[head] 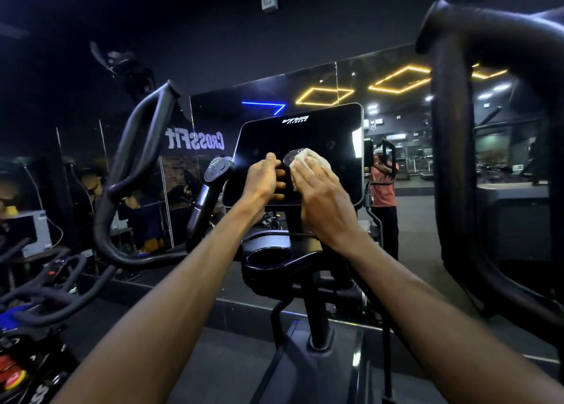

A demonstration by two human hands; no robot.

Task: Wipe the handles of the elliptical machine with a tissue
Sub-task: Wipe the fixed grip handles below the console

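A dark gym is shown, with a mirrored wall (381, 77) ahead reflecting yellow ceiling lights and reversed lettering. The elliptical machine's console (329, 135) stands at centre, with a cup holder (268, 255) below it.

Two short fixed grips rise in front of the console. The right inner handle (293, 156) is being wiped: the tissue (308, 159) is pressed over its cap and upper shaft by the right hand (323, 196), whose fingers lie nearly straight and close together, flat over the tissue. The same handle is steadied just below by the left hand (264, 178), whose fingers are curled round the shaft. The shaft itself is largely hidden by both hands, so the exact contact area cannot be judged with certainty.

The left inner handle (213, 174), with its button cap, stands free and untouched. The long moving handles, left (137, 147) and right (457, 129), are also untouched.

The step in hand is judged to be the wiping of one fixed grip, so the task appears to be only partly done. For the next move, the tissue should be drawn down the shaft; the left hand must first be released or lowered so that the covered section is exposed. The tissue should then be carried to the remaining handles.
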